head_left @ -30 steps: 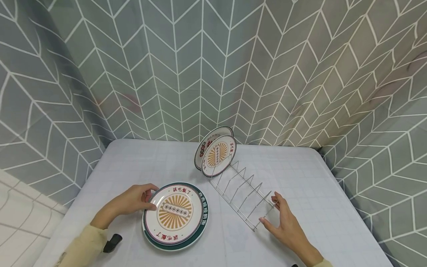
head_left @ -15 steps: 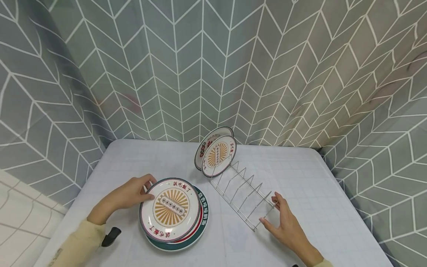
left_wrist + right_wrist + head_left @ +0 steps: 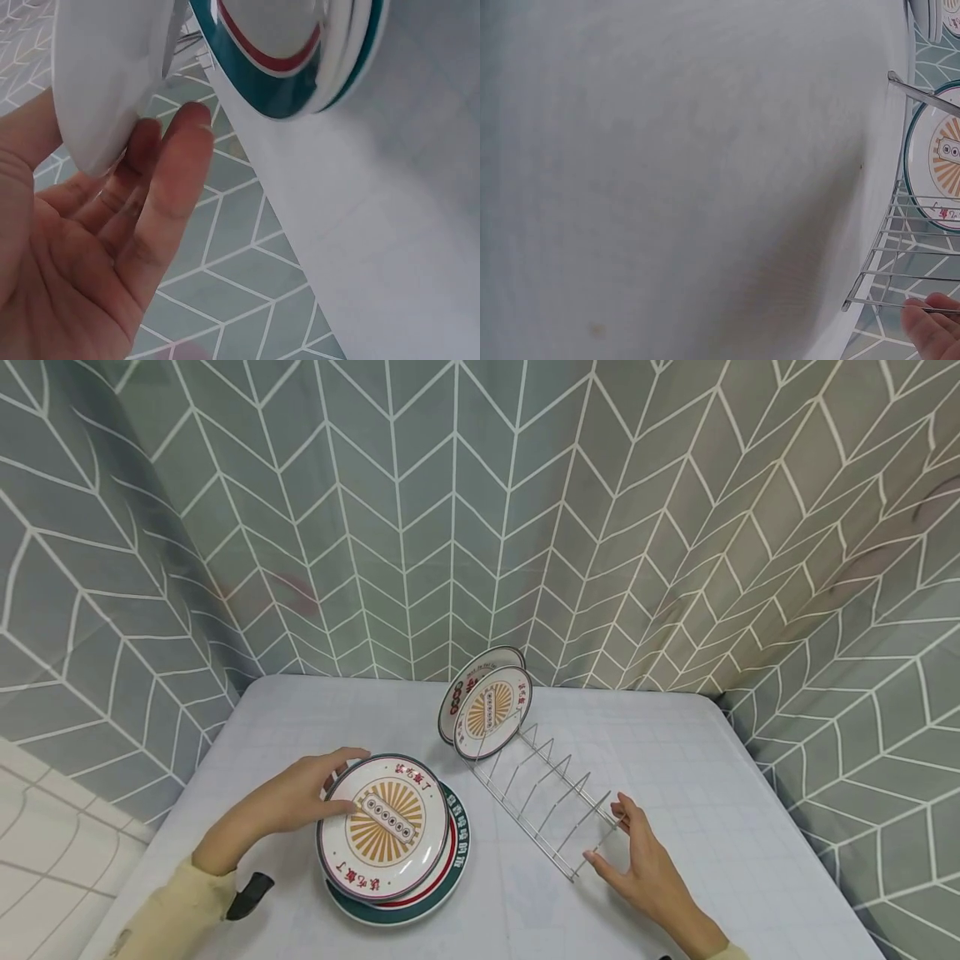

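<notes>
My left hand [image 3: 303,793] pinches the edge of a white plate [image 3: 352,852] with an orange sunburst and red characters. In the left wrist view this plate [image 3: 109,67] stands apart from the stack, its pale underside showing. Beneath it lie a red-banded plate [image 3: 429,886] and a wider green-rimmed plate [image 3: 460,860]. Farther right, a wire dish rack [image 3: 525,825] runs diagonally across the table. My right hand [image 3: 645,868] holds its near end, thumb and fingers at the end wire. Two plates lean upright at the rack's far end, a sunburst plate [image 3: 491,714] before another plate [image 3: 448,714].
A white cloth covers the table [image 3: 675,760]. Grey curtains [image 3: 420,527] with white herringbone lines hang behind and at the sides. A black strap piece [image 3: 250,896] sits by the left sleeve [image 3: 187,902].
The left hand has raised the top sunburst plate off the stack, shifting it slightly left and turning it, so the red-banded plate shows. The right hand and rack stay put.
</notes>
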Demonstrator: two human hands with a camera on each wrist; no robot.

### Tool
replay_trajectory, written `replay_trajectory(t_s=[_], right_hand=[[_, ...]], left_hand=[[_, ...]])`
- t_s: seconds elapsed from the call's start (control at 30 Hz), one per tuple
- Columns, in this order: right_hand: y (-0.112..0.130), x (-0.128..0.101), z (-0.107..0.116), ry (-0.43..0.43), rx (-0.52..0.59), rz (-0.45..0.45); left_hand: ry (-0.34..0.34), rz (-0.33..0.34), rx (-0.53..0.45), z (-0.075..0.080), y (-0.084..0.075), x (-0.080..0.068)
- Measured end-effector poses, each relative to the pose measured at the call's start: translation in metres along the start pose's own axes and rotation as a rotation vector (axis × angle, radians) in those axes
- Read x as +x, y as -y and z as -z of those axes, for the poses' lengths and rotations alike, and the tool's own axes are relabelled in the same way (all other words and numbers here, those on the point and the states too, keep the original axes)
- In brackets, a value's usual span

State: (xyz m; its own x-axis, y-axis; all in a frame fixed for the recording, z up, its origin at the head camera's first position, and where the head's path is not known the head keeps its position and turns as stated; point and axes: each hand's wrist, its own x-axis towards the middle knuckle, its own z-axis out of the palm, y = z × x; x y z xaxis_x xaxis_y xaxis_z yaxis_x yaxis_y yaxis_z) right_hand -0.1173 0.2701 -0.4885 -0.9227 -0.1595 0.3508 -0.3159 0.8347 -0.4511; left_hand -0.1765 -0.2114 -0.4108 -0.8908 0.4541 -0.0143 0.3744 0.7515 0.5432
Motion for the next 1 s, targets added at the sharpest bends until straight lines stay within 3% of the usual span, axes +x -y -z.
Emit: replay_trajectory(t_s=[0.13,0.47,1.0], right_hand=[[-0.001,-0.002,-0.001,0.0,-0.002,-0.002],[-0.002,0.001,-0.001,-0.011,-0.012,0.025],[-0.002,0.001,0.0,0.014,0.013,-0.011]], left_hand=[[0.003,0.016,-0.02,-0.002,-0.003,0.001],[-0.096,0.057,-0.011,-0.009,-0.012,0.002],[-0.145,-0.081,-0.014,0.001,-0.032,0.002]])
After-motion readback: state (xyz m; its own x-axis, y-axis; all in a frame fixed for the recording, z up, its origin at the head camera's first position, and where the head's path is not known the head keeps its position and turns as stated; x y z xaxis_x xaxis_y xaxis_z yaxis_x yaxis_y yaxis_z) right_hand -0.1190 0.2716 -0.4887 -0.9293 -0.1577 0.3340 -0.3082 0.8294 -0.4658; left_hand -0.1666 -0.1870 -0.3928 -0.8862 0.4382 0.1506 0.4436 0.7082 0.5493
